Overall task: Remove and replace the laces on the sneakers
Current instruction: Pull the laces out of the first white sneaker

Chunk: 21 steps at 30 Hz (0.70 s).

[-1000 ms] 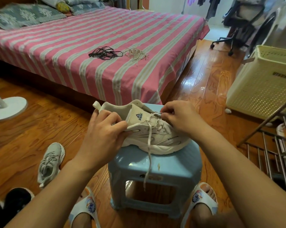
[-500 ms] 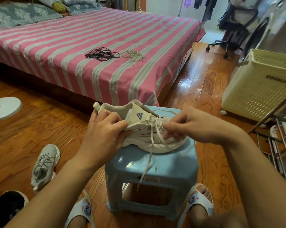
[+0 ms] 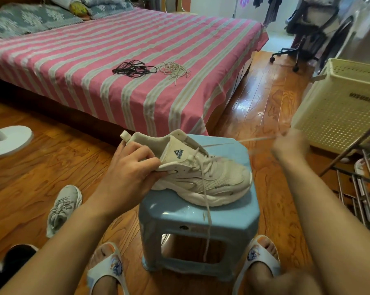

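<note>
A white sneaker (image 3: pixel 218 179) lies on a light blue plastic stool (image 3: pixel 229 216). My left hand (image 3: pixel 133 169) grips the sneaker's heel and collar. Out to the right of the stool, my right hand (image 3: pixel 290 145), blurred, pinches one end of the white lace (image 3: pixel 254 139), which runs taut from the upper eyelets. The lace's other end hangs down over the stool's front. A second grey-white sneaker (image 3: pixel 62 207) lies on the floor at the left. On the bed lie a bundle of black laces (image 3: pixel 133 69) and a bundle of beige laces (image 3: pixel 175 70).
A bed with a pink striped sheet (image 3: pixel 116 67) fills the far side. A cream laundry basket (image 3: pixel 341 107) and a metal rack (image 3: pixel 363 188) stand at the right. A white fan base (image 3: pixel 7 141) sits at left. My feet in slippers (image 3: pixel 107 271) flank the stool.
My right hand has moved from the sneaker's eyelets out to the right, drawing the lace taut. My left hand stays on the heel.
</note>
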### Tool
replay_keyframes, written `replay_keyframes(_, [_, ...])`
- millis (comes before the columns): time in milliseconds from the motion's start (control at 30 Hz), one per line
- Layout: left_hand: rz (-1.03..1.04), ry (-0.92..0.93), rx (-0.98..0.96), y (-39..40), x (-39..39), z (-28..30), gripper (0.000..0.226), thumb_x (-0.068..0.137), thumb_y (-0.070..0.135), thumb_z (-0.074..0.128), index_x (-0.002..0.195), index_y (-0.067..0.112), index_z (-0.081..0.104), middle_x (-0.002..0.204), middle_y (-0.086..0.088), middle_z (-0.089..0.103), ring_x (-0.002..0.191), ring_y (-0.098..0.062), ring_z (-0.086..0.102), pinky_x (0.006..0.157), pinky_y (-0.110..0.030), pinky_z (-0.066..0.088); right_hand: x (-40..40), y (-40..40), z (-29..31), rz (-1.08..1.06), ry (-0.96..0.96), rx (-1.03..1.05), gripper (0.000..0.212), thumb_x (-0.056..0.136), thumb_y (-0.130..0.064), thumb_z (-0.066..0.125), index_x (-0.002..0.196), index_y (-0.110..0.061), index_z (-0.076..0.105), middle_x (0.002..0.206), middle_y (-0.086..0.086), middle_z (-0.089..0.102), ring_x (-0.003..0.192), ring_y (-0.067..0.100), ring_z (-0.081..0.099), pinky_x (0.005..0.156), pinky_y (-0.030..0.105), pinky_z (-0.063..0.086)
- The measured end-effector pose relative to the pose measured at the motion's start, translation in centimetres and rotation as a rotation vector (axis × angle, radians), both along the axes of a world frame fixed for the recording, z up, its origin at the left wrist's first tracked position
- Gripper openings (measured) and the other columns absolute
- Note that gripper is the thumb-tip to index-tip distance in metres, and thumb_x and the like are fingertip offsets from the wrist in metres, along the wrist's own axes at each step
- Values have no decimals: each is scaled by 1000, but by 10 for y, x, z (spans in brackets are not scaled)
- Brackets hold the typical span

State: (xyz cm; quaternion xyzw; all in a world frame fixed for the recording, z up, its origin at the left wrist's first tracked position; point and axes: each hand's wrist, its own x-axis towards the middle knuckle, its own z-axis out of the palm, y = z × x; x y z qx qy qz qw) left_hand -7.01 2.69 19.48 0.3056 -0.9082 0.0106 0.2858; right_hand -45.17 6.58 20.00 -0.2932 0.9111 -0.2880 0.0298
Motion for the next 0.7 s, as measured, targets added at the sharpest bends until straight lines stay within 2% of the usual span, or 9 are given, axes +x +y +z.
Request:
replay_keyframes(133, [16,-12,-7,-1,-4,2,21,93,37,64,84,18,68,89,5,57,94,-23,48,96,-51,41,-4,14,-11,-13,-5,348,23,95,-14,55,111,-4,68,115,21,65,108,40,62,80,36,46])
replay_keyframes(233, [21,-8,-4,-2,-6,3,20,91,36,65,83,18,67,88,5,56,93,-23,48,96,-52,41,24,7,7,329,143,187,29,96,-18,56,123,-15,67,124,13,65,115,34,59,94,38,48])
replay_keyframes(300, [20,-7,1,-2,-7,3,19,90,36,66,83,18,67,88,6,56,94,-23,48,96,-53,40,59,9,19,693,31,13,34,100,-20,57,133,-22,64,129,-2,64,118,15,56,103,29,42])
replay_keyframes(400, [20,-12,3,-3,-8,2,17,90,34,66,83,18,68,88,6,56,94,-24,48,95,-55,40,105,8,20,1013,-16,-39,29,100,-19,58,126,-22,70,110,-16,65,100,-4,54,86,3,33])
replay_keyframes(467, [22,-15,14,-2,-6,1,17,90,34,65,84,18,69,89,6,56,95,-24,48,96,-55,40,105,-3,16,969,47,-105,18,96,-19,65,109,-18,78,92,-15,65,83,-4,55,78,4,35])
replay_keyframes(567, [17,-22,29,1,-2,1,17,92,35,66,88,19,71,91,6,57,96,-22,47,96,-52,40,75,-18,15,582,21,-190,16,95,-22,64,100,-18,79,95,1,73,91,16,63,80,29,45])
replay_keyframes(600, [20,-24,29,1,-1,1,17,92,35,66,88,19,71,92,7,57,96,-22,47,96,-51,40,65,-17,17,471,53,-184,17,96,-21,63,103,-18,78,98,5,73,95,22,63,79,30,42])
replay_keyframes(633, [26,-30,27,2,-1,1,17,92,35,66,88,19,70,91,7,56,96,-22,47,97,-52,40,60,-14,19,442,115,-181,17,96,-19,62,106,-19,77,101,6,70,101,25,60,80,29,38])
replay_keyframes(700, [48,-39,21,1,-3,1,18,92,36,66,87,19,68,90,7,55,96,-22,47,98,-53,40,68,-3,22,662,194,-211,18,93,-15,68,107,-22,76,101,1,60,105,22,52,86,30,36])
